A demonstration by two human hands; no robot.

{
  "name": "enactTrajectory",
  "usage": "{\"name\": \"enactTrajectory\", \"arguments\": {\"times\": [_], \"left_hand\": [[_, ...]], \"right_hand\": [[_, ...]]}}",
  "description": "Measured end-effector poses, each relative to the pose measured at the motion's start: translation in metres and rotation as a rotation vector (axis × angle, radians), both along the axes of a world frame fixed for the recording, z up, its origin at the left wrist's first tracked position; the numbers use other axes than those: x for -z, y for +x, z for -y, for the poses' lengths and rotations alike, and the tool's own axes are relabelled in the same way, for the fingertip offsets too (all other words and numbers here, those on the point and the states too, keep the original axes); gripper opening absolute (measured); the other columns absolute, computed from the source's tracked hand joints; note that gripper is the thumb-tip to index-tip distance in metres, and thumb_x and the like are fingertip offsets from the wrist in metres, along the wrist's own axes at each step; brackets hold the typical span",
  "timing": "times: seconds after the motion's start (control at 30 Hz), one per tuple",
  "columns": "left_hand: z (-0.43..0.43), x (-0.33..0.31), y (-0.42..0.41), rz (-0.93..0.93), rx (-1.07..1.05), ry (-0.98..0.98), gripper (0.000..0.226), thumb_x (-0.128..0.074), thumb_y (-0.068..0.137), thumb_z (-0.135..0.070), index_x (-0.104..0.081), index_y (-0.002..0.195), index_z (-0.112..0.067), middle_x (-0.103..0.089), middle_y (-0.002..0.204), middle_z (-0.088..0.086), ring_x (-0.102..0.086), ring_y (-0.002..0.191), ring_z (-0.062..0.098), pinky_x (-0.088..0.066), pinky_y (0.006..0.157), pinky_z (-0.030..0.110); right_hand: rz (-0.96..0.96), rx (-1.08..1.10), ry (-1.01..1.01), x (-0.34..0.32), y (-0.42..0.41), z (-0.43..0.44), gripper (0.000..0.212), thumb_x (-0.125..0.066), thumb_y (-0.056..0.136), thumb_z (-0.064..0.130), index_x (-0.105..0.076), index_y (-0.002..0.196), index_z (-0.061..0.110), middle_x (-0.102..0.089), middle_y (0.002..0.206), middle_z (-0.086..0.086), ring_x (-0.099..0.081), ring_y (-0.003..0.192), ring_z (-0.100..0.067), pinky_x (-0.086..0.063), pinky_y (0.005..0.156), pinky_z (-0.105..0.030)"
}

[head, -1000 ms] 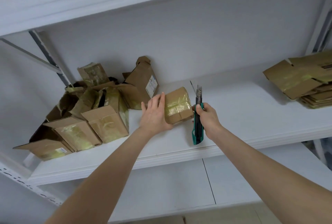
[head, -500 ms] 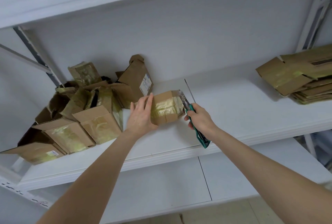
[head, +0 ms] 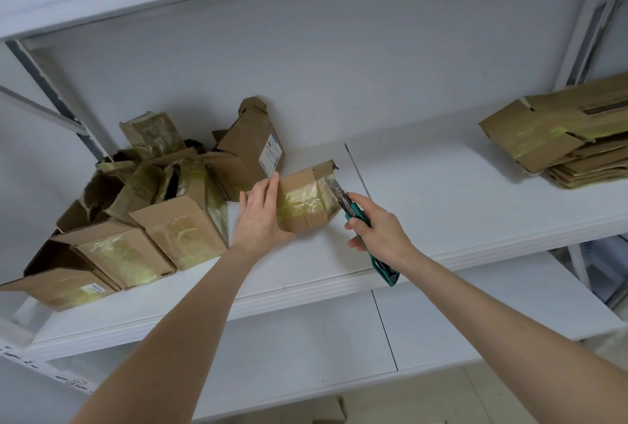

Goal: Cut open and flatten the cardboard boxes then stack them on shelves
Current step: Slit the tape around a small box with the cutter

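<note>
Gripping a teal utility knife [head: 357,213] with its fingers curled round the handle, the right hand [head: 382,236] sets the extended blade against the taped right end of a small cardboard box [head: 306,201]. The left hand [head: 261,219] holds that box by its left end, with the fingers laid up over the top and the thumb hooked along the near lower edge. The box sits on the white shelf [head: 441,199], about midway along it and a little back from the front edge. Toward the shelf's left end lies a heap of uncut boxes [head: 159,219], and at its right end rests a stack of flattened cardboard [head: 571,148].

The step in hand looks like slitting the end tape. The main risk is a slip. Glossy tape may let the blade skid, and a stroke driven leftward would run toward the holding fingers. The light box could also slide on the smooth shelf under blade pressure, because only one hand braces it. A long exposed blade may flex or snap if it is forced sideways.
</note>
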State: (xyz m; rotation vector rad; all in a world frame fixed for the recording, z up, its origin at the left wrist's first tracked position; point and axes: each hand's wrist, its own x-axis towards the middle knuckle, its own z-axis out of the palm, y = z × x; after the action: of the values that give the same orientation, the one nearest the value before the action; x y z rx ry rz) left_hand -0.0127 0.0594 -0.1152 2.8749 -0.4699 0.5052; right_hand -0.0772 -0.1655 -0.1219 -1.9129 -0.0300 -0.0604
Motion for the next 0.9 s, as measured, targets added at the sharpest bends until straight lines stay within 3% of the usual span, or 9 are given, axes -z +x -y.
{"name": "enactTrajectory", "arguments": {"times": [0.13,0.3,0.43,0.53,0.7,0.9], "left_hand": [[-0.003,0.001,0.0,0.008,0.018,-0.026,0.124,-0.088,0.062,-0.039,-0.011,0.154,-0.009,-0.028,0.148,0.011,-0.028,0.138,0.028,-0.008,0.119,0.052],[-0.005,0.001,-0.002,0.002,0.024,-0.052,0.12,-0.088,0.063,-0.037,-0.014,0.153,-0.008,-0.027,0.148,0.01,-0.027,0.136,0.029,-0.011,0.12,0.052],[-0.008,0.002,-0.002,-0.001,0.019,-0.054,0.119,-0.088,0.063,-0.038,-0.014,0.153,-0.008,-0.027,0.148,0.011,-0.028,0.136,0.029,-0.011,0.12,0.052],[-0.01,0.003,-0.001,-0.003,0.022,-0.056,0.119,-0.087,0.064,-0.039,-0.014,0.153,-0.009,-0.027,0.149,0.011,-0.027,0.137,0.029,-0.008,0.12,0.05],[-0.012,0.003,0.001,-0.003,0.027,-0.057,0.119,-0.088,0.063,-0.037,-0.014,0.153,-0.007,-0.028,0.148,0.012,-0.027,0.138,0.029,-0.009,0.119,0.051],[-0.012,0.003,0.004,-0.012,0.029,-0.024,0.119,-0.087,0.063,-0.036,-0.014,0.153,-0.007,-0.028,0.148,0.013,-0.028,0.137,0.031,-0.012,0.119,0.051]], "right_hand": [[-0.041,-0.002,0.008,0.001,-0.003,0.002,0.017,-0.049,0.099,0.014,-0.056,0.112,0.02,-0.067,0.109,-0.006,-0.068,0.069,-0.017,-0.058,0.074,-0.034],[-0.03,0.031,-0.021,0.0,-0.005,0.0,0.014,-0.043,0.101,0.016,-0.055,0.106,0.023,-0.07,0.093,-0.009,-0.065,0.06,-0.017,-0.056,0.06,-0.028],[0.02,0.036,-0.168,0.0,-0.003,-0.001,0.027,-0.043,0.101,0.019,-0.053,0.125,0.027,-0.068,0.085,-0.003,-0.069,0.061,-0.02,-0.059,0.072,-0.038],[0.089,0.02,-0.252,-0.004,-0.002,-0.003,0.04,-0.043,0.101,0.019,-0.047,0.137,0.037,-0.067,0.084,-0.001,-0.067,0.061,-0.02,-0.058,0.072,-0.038],[0.157,-0.001,-0.366,-0.015,0.004,-0.007,0.045,-0.043,0.1,0.019,-0.046,0.14,0.04,-0.068,0.09,-0.011,-0.064,0.076,-0.034,-0.054,0.077,-0.044],[0.2,-0.003,-0.553,-0.028,0.005,-0.008,0.048,-0.041,0.101,0.018,-0.043,0.141,0.043,-0.068,0.092,-0.009,-0.06,0.079,-0.032,-0.053,0.071,-0.038]]}}
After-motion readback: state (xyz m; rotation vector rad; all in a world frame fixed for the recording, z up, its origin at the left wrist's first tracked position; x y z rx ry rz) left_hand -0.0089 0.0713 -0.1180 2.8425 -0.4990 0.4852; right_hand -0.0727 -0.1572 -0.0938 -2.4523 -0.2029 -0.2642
